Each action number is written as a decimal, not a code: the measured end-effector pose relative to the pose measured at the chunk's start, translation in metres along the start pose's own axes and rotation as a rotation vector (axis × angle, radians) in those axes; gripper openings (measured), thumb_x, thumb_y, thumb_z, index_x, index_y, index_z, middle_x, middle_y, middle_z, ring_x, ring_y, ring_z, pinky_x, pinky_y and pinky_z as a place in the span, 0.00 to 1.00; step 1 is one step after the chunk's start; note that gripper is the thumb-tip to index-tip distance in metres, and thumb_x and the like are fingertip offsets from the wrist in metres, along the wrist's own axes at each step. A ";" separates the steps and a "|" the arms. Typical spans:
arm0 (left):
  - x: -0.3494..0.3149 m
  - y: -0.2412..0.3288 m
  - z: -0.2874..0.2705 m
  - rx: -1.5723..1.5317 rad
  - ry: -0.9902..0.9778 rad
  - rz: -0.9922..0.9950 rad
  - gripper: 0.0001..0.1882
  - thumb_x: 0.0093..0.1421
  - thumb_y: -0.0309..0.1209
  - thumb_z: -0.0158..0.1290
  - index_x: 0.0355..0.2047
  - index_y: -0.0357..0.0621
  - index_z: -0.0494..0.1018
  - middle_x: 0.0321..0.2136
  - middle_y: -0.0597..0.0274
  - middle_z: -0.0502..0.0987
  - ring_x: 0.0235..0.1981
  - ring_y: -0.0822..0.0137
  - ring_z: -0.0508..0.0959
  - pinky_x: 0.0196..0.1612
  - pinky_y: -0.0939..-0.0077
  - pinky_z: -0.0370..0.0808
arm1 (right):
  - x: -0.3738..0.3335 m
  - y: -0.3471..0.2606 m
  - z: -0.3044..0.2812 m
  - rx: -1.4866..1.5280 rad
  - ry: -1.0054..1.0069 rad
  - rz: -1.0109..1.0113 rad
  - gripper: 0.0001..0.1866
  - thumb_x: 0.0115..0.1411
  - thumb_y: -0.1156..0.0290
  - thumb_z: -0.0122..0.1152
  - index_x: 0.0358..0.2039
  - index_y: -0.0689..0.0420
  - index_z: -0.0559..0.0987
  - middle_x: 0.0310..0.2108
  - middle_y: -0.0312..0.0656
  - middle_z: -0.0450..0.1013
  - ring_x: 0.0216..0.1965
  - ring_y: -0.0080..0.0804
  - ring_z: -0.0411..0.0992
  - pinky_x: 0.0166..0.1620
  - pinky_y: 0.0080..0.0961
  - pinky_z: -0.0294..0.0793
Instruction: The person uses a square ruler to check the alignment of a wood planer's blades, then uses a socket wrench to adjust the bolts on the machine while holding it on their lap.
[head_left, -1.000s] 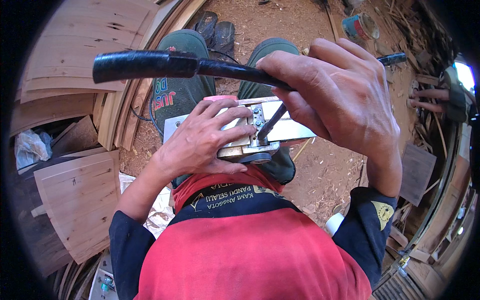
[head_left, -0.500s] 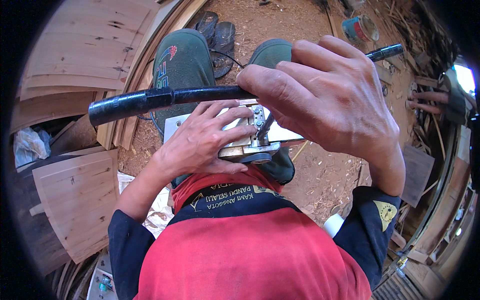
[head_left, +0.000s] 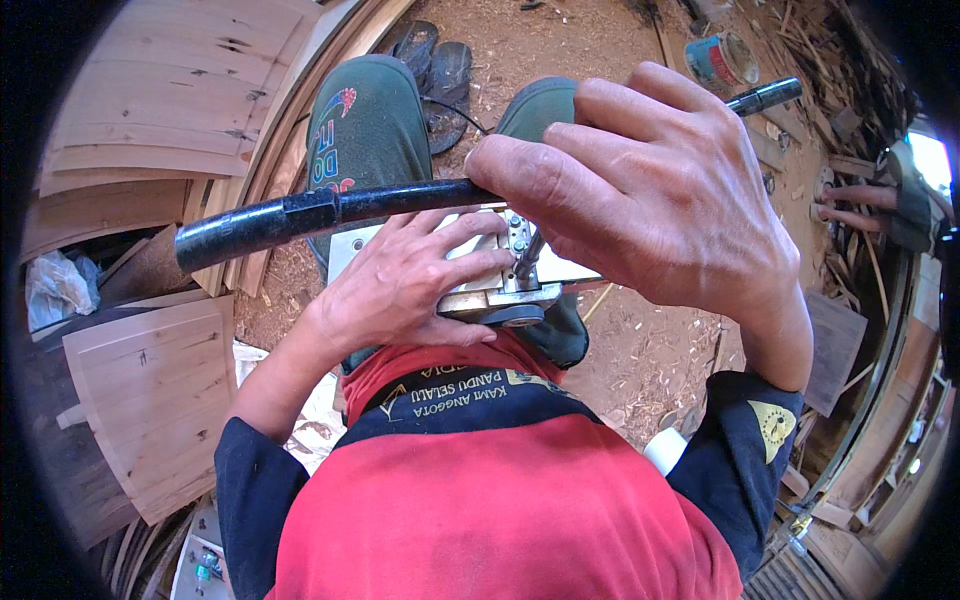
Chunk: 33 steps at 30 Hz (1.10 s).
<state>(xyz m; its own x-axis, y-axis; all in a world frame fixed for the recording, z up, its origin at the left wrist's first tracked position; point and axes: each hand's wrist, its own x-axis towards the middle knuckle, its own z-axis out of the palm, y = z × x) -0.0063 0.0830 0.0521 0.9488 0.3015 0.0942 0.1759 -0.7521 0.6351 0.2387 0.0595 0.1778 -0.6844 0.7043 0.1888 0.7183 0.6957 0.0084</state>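
Observation:
A black socket wrench (head_left: 400, 200) with long arms crosses in front of me, and my right hand (head_left: 660, 190) is closed around its middle. From under that hand a thinner shaft runs down to the bolted metal strip (head_left: 518, 245) of an upturned electric planer (head_left: 470, 303). The planer has flat silver plates and lies over my lap, between my knees. My left hand (head_left: 400, 275) grips it, fingers spread across the top and thumb along the near side. The right hand hides where the wrench's arms join.
Wooden panels (head_left: 150, 400) lean at the left. Sandals (head_left: 447, 95) and a paint bucket (head_left: 722, 62) stand on the shaving-strewn floor (head_left: 660, 340). Scrap wood (head_left: 840, 90) lies at the far right, where another person's legs (head_left: 860, 200) show.
The wrench has turned slightly counterclockwise: its left end sits lower, its right end a little higher. My right hand has shifted slightly with it. My left hand stays in place.

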 end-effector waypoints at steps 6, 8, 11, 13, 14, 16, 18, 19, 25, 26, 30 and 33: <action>0.000 0.000 0.002 -0.073 -0.055 -0.045 0.37 0.50 0.52 0.71 0.59 0.54 0.77 0.64 0.57 0.71 0.68 0.49 0.68 0.68 0.48 0.68 | 0.005 0.001 0.000 0.015 0.185 -0.062 0.27 0.49 0.64 0.74 0.52 0.46 0.80 0.30 0.29 0.76 0.34 0.32 0.74 0.44 0.35 0.70; 0.000 -0.001 0.002 -0.041 -0.050 -0.033 0.38 0.50 0.53 0.71 0.59 0.54 0.77 0.64 0.56 0.71 0.68 0.48 0.67 0.69 0.48 0.68 | 0.005 0.000 -0.005 0.103 -0.004 0.053 0.26 0.49 0.64 0.74 0.51 0.46 0.81 0.30 0.29 0.76 0.36 0.33 0.75 0.50 0.38 0.70; -0.003 -0.004 0.008 -0.047 -0.035 -0.041 0.38 0.49 0.55 0.71 0.59 0.55 0.77 0.64 0.54 0.71 0.69 0.47 0.66 0.70 0.48 0.66 | 0.003 0.006 -0.002 0.113 0.028 -0.024 0.24 0.50 0.65 0.73 0.50 0.45 0.81 0.32 0.30 0.77 0.40 0.34 0.76 0.56 0.43 0.69; -0.002 -0.006 0.009 -0.114 -0.023 -0.050 0.38 0.47 0.54 0.72 0.57 0.55 0.79 0.62 0.50 0.73 0.67 0.45 0.66 0.71 0.49 0.64 | 0.002 0.006 0.000 0.124 0.036 -0.023 0.24 0.51 0.65 0.73 0.50 0.44 0.81 0.32 0.30 0.77 0.41 0.35 0.76 0.57 0.44 0.69; -0.002 -0.007 0.010 -0.114 -0.023 -0.050 0.38 0.47 0.54 0.72 0.57 0.55 0.79 0.62 0.50 0.73 0.67 0.45 0.66 0.71 0.49 0.64 | 0.002 0.006 0.001 0.136 0.044 -0.023 0.24 0.51 0.65 0.73 0.50 0.44 0.81 0.33 0.31 0.77 0.42 0.36 0.77 0.58 0.45 0.68; -0.002 -0.009 0.011 -0.140 -0.001 -0.006 0.38 0.47 0.54 0.73 0.56 0.52 0.80 0.62 0.51 0.73 0.68 0.46 0.65 0.71 0.49 0.64 | 0.002 0.007 0.001 0.148 0.053 -0.026 0.23 0.51 0.65 0.73 0.50 0.44 0.81 0.34 0.31 0.78 0.43 0.36 0.77 0.59 0.45 0.68; 0.000 -0.005 0.008 -0.178 -0.028 -0.035 0.37 0.48 0.53 0.72 0.56 0.51 0.80 0.62 0.53 0.72 0.68 0.47 0.66 0.72 0.50 0.62 | 0.002 0.007 0.001 0.159 0.062 -0.027 0.23 0.52 0.66 0.73 0.50 0.44 0.81 0.34 0.32 0.78 0.44 0.37 0.77 0.59 0.45 0.69; 0.000 -0.004 0.009 -0.176 -0.011 -0.030 0.35 0.49 0.52 0.71 0.56 0.51 0.80 0.62 0.53 0.73 0.68 0.48 0.66 0.73 0.51 0.61 | 0.002 0.008 0.001 0.157 0.063 -0.038 0.23 0.52 0.66 0.73 0.50 0.44 0.81 0.35 0.32 0.79 0.45 0.37 0.77 0.60 0.46 0.69; -0.001 -0.007 0.012 -0.180 -0.043 -0.055 0.34 0.51 0.51 0.70 0.56 0.50 0.79 0.63 0.54 0.72 0.68 0.48 0.66 0.73 0.50 0.60 | 0.001 0.011 0.003 0.188 0.067 -0.060 0.20 0.54 0.65 0.72 0.49 0.45 0.81 0.39 0.34 0.80 0.51 0.38 0.79 0.66 0.50 0.68; 0.001 -0.005 0.007 -0.114 -0.062 -0.046 0.35 0.51 0.52 0.70 0.56 0.50 0.78 0.63 0.55 0.72 0.69 0.47 0.66 0.73 0.49 0.60 | 0.000 0.011 0.005 0.196 0.087 -0.061 0.20 0.54 0.65 0.71 0.48 0.46 0.81 0.40 0.35 0.80 0.52 0.38 0.79 0.68 0.51 0.68; 0.002 -0.001 0.000 -0.064 -0.071 -0.037 0.36 0.49 0.53 0.70 0.55 0.50 0.78 0.62 0.56 0.72 0.69 0.47 0.66 0.73 0.49 0.60 | 0.002 0.012 0.001 0.227 0.068 -0.079 0.19 0.53 0.65 0.69 0.47 0.46 0.81 0.40 0.36 0.80 0.52 0.39 0.79 0.69 0.52 0.67; 0.003 0.000 0.000 -0.047 -0.032 -0.019 0.37 0.48 0.53 0.71 0.55 0.50 0.78 0.62 0.56 0.72 0.69 0.48 0.65 0.73 0.49 0.60 | 0.001 0.014 0.000 0.229 0.060 -0.088 0.19 0.53 0.65 0.68 0.47 0.47 0.81 0.40 0.36 0.80 0.51 0.39 0.79 0.69 0.52 0.67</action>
<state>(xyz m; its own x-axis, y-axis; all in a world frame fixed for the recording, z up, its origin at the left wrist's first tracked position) -0.0034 0.0835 0.0521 0.9534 0.2963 0.0574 0.1825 -0.7175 0.6723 0.2476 0.0699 0.1781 -0.7298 0.6343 0.2550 0.6040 0.7730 -0.1941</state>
